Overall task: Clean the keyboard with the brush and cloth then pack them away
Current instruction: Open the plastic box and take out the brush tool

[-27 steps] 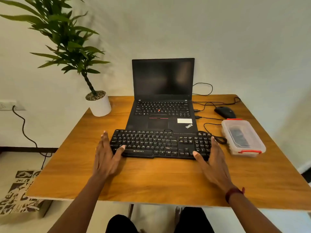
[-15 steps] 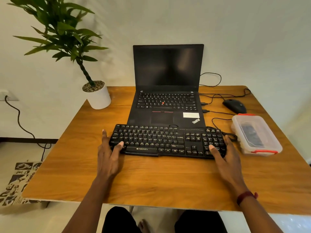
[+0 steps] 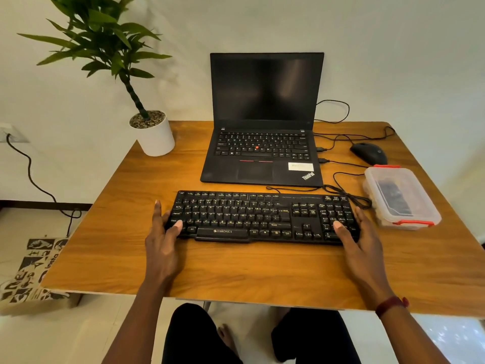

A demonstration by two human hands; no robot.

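**Pale wall, wooden table, light floor**

On my feed a bare, pale wall [image 3: 393, 48] fills the upper frame under soft, even light. A wooden table [image 3: 262, 269] stands with its far edge at that wall. A potted plant [image 3: 154, 135] sits on the table's far left corner. Left of the table, a dark cable [image 3: 31, 174] drops from a wall socket [image 3: 10, 132] towards a dark skirting strip [image 3: 31, 204]. The floor [image 3: 52, 337] is light, and a black-and-white printed bag [image 3: 29, 271] stands by the table's near left corner.
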